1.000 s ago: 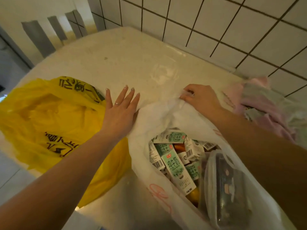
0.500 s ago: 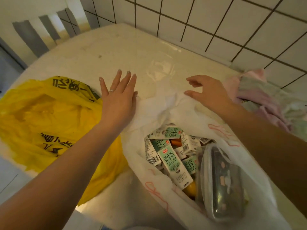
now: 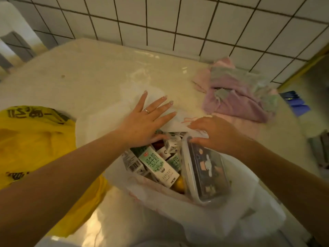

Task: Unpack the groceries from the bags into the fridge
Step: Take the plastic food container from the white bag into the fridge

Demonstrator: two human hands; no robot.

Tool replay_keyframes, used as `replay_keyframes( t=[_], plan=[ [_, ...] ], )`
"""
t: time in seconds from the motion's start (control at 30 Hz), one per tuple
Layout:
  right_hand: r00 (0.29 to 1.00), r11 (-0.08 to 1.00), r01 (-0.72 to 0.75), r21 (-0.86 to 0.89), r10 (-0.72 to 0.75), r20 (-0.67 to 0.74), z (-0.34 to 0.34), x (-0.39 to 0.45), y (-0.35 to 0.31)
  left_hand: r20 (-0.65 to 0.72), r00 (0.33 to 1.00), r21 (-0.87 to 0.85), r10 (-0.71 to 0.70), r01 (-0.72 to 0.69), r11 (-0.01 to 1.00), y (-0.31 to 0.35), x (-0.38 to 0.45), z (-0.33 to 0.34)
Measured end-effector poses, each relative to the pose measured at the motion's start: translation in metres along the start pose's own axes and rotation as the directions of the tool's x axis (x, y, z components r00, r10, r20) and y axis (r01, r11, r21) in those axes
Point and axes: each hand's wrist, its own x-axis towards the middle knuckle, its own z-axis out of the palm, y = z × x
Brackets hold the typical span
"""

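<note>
Now, nearest at 6 o'clock: open white plastic bag with red print (image 3: 204, 216) on the pale glossy countertop (image 3: 92, 72). Inside it, a clear lidded plastic food container with dark contents (image 3: 206, 173) stands on edge at the bag's right side; left of it a pile of small green-and-white milk cartons (image 3: 156, 164). The top carton reads "纯牛奶" and "PURE MILK", with a barcode on the carton beside it. An orange-yellow round fruit (image 3: 179, 184) peeks out under the cartons.

Right hand (image 3: 215, 132) has come down from the bag's far rim since 0.5 s ago; it now sits on the container's upper end, fingers curled over the edge, thumb on the lid. Grip looks started; can't tell how firm.

Left hand (image 3: 144, 122), ring on one finger, has moved right off the yellow bag side; it now lies flat on the white bag's far flap, fingers straight and spread, pressing it back.

At 9 o'clock, crumpled yellow plastic bag with black characters (image 3: 26, 145), text unreadable. At 2 o'clock, bunched pink and pale-green cloth (image 3: 238, 93), well apart from the hands. At 12 o'clock, white tiled wall with dark grout (image 3: 178, 24). Camera has swung right. Fridge not in view.
</note>
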Motion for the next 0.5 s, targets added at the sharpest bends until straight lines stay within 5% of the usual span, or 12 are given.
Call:
replay_keyframes(
  t=[0.3,0.5],
  plan=[
    [0.943,0.959,-0.132,0.252,0.2,-0.267,0.002,0.033,0.03,0.008,0.999,-0.044,-0.041,0.041,0.998,-0.016,0.021,0.02],
    [0.894,0.91,-0.238,0.34,0.342,-0.29,0.01,0.069,0.052,0.118,0.986,-0.11,-0.12,0.133,0.985,-0.036,0.034,0.046]
  ],
)
